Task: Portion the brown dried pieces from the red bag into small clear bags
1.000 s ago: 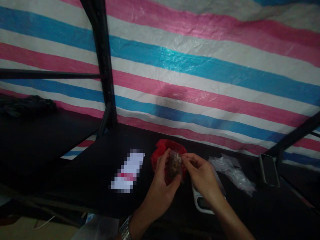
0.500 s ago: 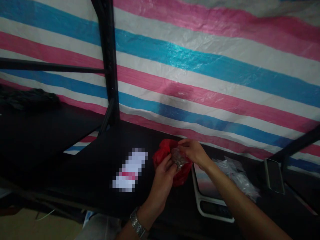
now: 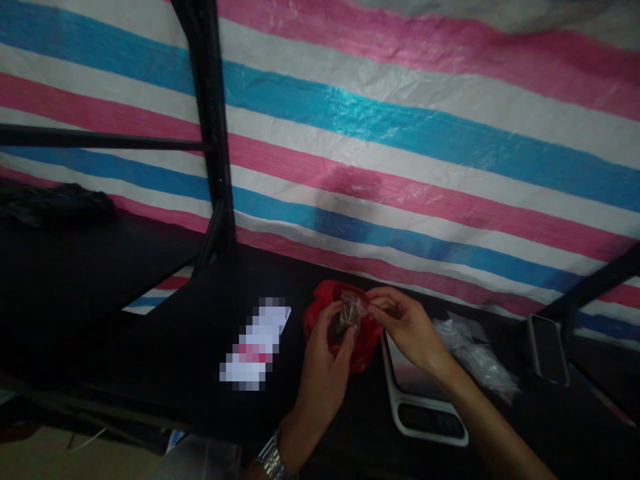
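Small clear bag [image 3: 350, 312], seemingly brown bits inside, crumpled.

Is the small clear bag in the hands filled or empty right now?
Filled. The small clear bag shows dark contents through its plastic, held between the left hand and right hand above the red bag.

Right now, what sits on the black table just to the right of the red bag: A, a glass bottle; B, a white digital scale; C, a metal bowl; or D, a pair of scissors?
B: a white digital scale lies flat on the black table right beside the red bag, below the right hand, which holds a small clear packet together with the left hand.
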Motion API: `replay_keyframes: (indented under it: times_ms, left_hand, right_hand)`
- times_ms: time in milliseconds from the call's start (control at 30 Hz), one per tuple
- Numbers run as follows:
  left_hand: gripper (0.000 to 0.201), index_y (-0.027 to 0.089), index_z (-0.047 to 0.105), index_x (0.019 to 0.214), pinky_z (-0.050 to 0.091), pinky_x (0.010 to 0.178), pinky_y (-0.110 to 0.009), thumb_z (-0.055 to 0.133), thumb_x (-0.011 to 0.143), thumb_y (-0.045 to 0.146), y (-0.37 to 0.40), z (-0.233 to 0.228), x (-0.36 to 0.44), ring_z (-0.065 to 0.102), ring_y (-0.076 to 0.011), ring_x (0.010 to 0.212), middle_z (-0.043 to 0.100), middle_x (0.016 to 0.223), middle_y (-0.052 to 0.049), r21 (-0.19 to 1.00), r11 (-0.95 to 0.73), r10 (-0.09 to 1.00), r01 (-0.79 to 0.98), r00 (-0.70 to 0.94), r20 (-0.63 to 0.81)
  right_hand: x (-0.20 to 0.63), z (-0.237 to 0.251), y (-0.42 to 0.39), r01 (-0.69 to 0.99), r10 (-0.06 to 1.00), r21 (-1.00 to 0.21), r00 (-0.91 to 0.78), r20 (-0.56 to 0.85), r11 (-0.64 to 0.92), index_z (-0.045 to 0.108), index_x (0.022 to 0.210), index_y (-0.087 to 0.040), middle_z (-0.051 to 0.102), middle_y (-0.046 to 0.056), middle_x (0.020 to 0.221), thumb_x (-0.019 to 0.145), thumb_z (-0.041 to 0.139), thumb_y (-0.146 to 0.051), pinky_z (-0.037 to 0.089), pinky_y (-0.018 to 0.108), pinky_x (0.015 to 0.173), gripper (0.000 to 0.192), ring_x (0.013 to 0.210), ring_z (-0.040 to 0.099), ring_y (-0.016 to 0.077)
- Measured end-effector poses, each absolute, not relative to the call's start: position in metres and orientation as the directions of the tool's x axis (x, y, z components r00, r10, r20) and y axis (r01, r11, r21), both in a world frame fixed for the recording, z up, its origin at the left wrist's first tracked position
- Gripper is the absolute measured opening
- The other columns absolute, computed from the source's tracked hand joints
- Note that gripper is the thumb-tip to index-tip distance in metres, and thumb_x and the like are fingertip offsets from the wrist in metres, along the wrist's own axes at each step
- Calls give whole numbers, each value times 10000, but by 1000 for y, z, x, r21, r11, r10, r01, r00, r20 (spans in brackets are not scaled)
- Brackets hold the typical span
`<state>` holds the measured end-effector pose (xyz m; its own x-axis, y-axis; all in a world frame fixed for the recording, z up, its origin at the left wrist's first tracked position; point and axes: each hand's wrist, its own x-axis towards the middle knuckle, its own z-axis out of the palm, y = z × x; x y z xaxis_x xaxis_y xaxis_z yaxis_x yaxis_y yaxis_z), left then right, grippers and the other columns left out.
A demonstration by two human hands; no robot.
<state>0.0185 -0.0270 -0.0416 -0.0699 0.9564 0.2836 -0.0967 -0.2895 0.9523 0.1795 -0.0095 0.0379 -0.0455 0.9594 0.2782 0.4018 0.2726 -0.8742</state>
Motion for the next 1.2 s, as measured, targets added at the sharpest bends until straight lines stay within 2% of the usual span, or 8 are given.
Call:
replay_keyframes:
  times_ms: [100, 200, 300, 467, 733, 933, 1067, 1200]
  left_hand:
    - [549, 252, 576, 1446, 472, 1192, -459, 704, 916, 312, -24, -39, 18, 634, -270, 1368, 666, 1479, -105, 948, -245, 967, -202, 24, 255]
    - [467, 216, 672, 1341, 516, 1153, -456, 717, 896, 352, -24, -37, 19, 695, -279, 1290, 748, 1363, -108, 947, -164, 963, -277, 164, 215]
    - [437, 222, 729, 1270, 521, 1149, -457, 766, 856, 357, -27, -36, 20, 716, -286, 1256, 781, 1311, -86, 951, -172, 962, -258, 162, 219]
    - [461, 222, 760, 1235, 567, 1102, -431, 781, 862, 492, -30, -33, 24, 738, -285, 1229, 796, 1293, -84, 933, -127, 969, -337, 161, 190]
    - [649, 174, 736, 1230, 630, 956, -392, 841, 782, 632, -26, -38, 29, 769, -292, 1120, 802, 1229, -121, 879, 68, 997, -472, 7, -74]
    - [316, 143, 755, 1202, 646, 973, -382, 750, 956, 341, -21, -38, 30, 774, -250, 1099, 786, 1265, -148, 756, 198, 980, -624, 113, -163]
    - [239, 108, 751, 1199, 668, 920, -335, 588, 1040, 181, -18, -29, 23, 791, -214, 1044, 788, 1253, -159, 727, 259, 966, -636, 174, -192]
    - [230, 78, 726, 1183, 682, 802, -298, 561, 1045, 161, -15, -27, 19, 810, -174, 818, 815, 1120, -159, 757, 293, 956, -584, 186, -227]
  right_hand:
    - [187, 43, -28, 530, 920, -769, -52, 389, 356, 767, 1049, -244, 800, 38, 931, 912, 687, -307, 592, 317, 779, 170, 854, 745, 205]
    - [197, 48, -44, 638, 887, -651, -117, 446, 411, 765, 1124, -273, 811, 47, 1048, 962, 640, -254, 598, 347, 857, 206, 933, 762, 223]
    - [204, 49, -55, 681, 871, -593, -139, 472, 430, 756, 1160, -284, 809, 43, 1053, 982, 624, -230, 590, 360, 909, 228, 942, 764, 227]
    - [200, 43, -62, 632, 883, -662, -78, 463, 403, 738, 1172, -284, 791, 24, 972, 982, 644, -241, 593, 325, 838, 217, 849, 742, 199]
    - [165, 24, -33, 361, 926, -880, 94, 365, 310, 700, 1129, -241, 760, 11, 887, 875, 716, -233, 590, 304, 792, 255, 820, 740, 186]
    - [168, 25, 21, 378, 997, -925, 40, 67, 47, 708, 1066, -206, 753, -2, 764, 778, 755, -136, 540, 280, 646, 299, 685, 718, 183]
    - [167, 26, 34, 411, 1000, -911, 10, 27, 20, 723, 1074, -210, 765, 15, 766, 746, 784, -127, 520, 271, 584, 344, 655, 712, 190]
    - [165, 25, 36, 398, 1000, -917, -3, 17, 17, 729, 1096, -213, 774, 30, 786, 726, 813, -162, 526, 282, 585, 383, 670, 724, 206]
